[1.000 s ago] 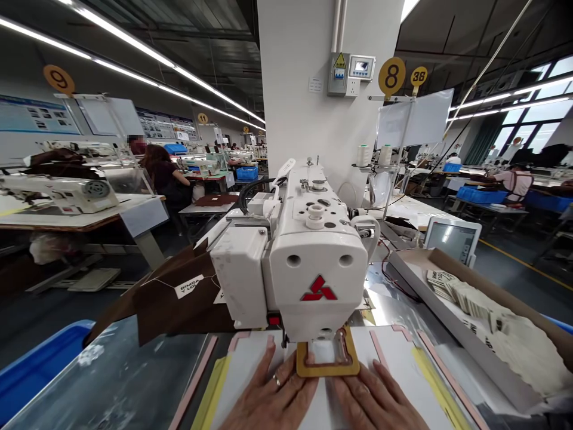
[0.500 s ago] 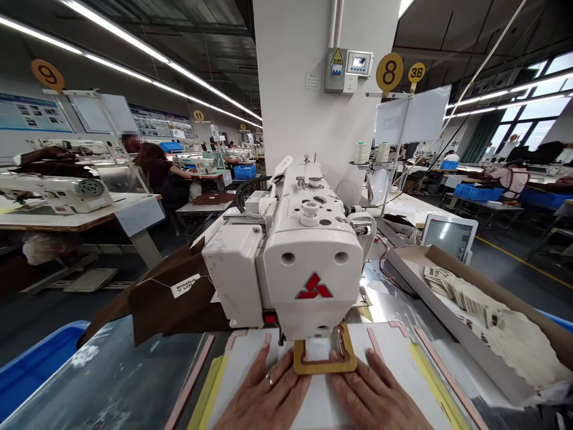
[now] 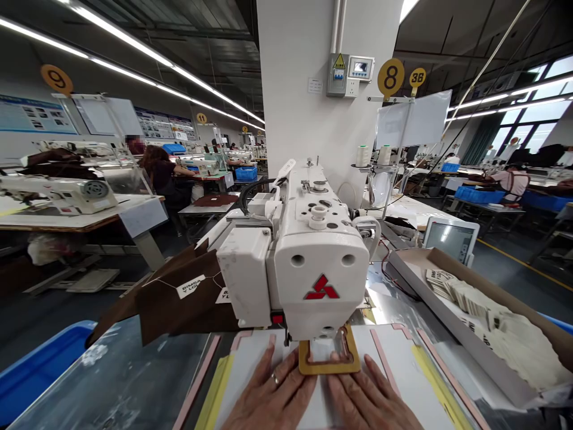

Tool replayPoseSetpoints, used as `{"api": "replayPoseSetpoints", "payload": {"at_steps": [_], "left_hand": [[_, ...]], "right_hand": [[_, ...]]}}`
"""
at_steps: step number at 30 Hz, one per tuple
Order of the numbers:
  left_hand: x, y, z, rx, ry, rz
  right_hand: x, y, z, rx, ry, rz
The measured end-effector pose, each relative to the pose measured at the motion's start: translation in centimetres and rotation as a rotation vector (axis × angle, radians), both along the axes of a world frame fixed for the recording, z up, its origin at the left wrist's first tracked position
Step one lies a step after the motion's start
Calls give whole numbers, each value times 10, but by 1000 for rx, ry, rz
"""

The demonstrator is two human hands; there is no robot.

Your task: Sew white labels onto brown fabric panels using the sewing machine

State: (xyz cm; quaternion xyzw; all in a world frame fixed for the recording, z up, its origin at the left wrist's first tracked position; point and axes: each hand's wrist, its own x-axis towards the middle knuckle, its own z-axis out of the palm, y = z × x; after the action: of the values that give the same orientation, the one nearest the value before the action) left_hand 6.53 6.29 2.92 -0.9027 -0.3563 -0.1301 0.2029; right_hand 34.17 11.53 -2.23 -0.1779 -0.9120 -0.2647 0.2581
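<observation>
Both hands lie flat on a white sheet point(image 3: 320, 388) under the head of a white sewing machine point(image 3: 320, 286). My left hand point(image 3: 275, 391), with a ring on one finger, has its fingers stretched out, the tips at the left side of a brass-coloured clamp frame point(image 3: 329, 367). On the other side, my right hand point(image 3: 369, 397) rests palm down with its fingers extended, some tips at or under the frame's lower right edge. Neither hand grips anything. Pink and yellow strips point(image 3: 215, 388) border the sheet. What lies inside the frame is partly hidden by the machine head.
Dark brown cloth point(image 3: 179, 307) with white printed labels lies left of the machine. At the right stands a cardboard box point(image 3: 470, 340) of pale labels, with a small screen point(image 3: 450, 239) behind it. A blue bin point(image 3: 45, 370) sits low at left. Co-workers sit farther back.
The view has shifted slightly, so the machine appears a little farther right. A second label on the brown cloth now shows beside the machine. Both hands stay flat near the frame.
</observation>
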Motion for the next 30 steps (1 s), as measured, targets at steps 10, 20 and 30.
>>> {"api": "replayPoseSetpoints", "payload": {"at_steps": [10, 20, 30], "left_hand": [[1, -3, -1, -14, -25, 5], [2, -11, 13, -190, -16, 47], [-36, -23, -1, -171, -64, 52]], "right_hand": [[-9, 9, 17, -27, -32, 41], [16, 4, 14, -225, -41, -24], [57, -27, 57, -298, 202, 29]]}}
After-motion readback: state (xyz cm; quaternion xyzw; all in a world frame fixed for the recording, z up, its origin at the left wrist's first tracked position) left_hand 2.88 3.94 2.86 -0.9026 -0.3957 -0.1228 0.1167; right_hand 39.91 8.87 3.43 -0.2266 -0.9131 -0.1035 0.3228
